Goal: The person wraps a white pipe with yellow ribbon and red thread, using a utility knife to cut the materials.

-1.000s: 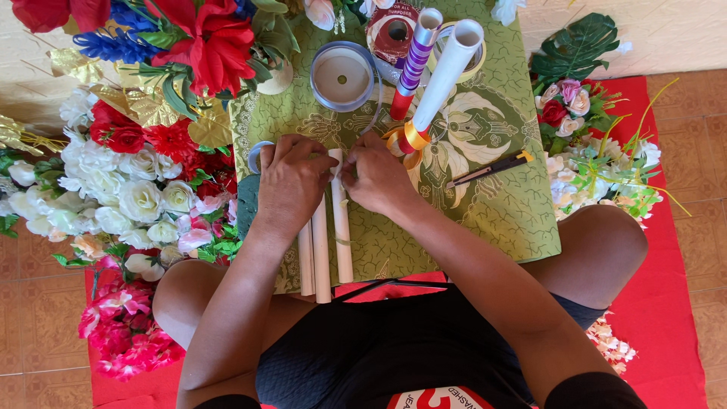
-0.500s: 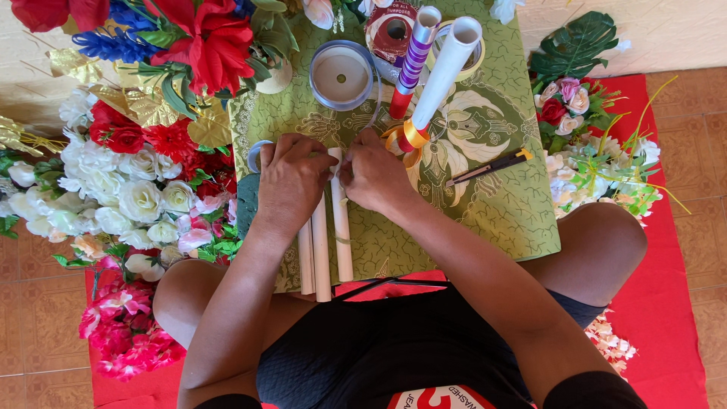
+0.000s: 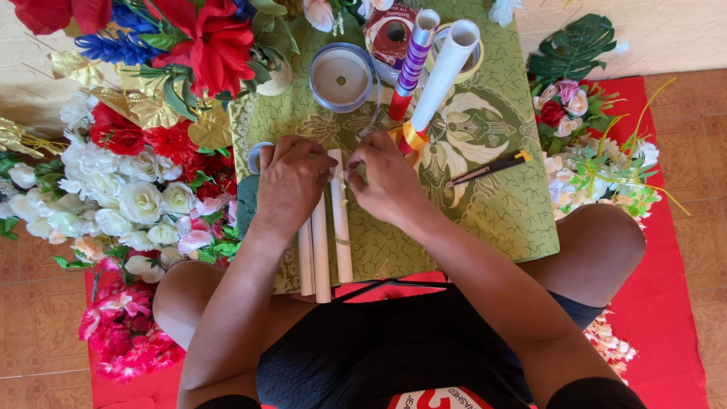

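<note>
Three cream-coloured tubes lie side by side on a green patterned cloth over a low table. My left hand presses down on their upper ends and grips them. My right hand meets it at the top of the rightmost tube, fingers pinched there; what it pinches is hidden. A small roll of tape peeks out just left of my left hand.
Behind the hands stand a round white spool, a purple striped roll, a white paper roll and a red tape roll. A yellow-tipped cutter lies to the right. Artificial flowers crowd the left; more flowers sit right.
Both hands stay at the tubes' upper ends; the fingers have shifted only slightly. Nothing else has moved.
</note>
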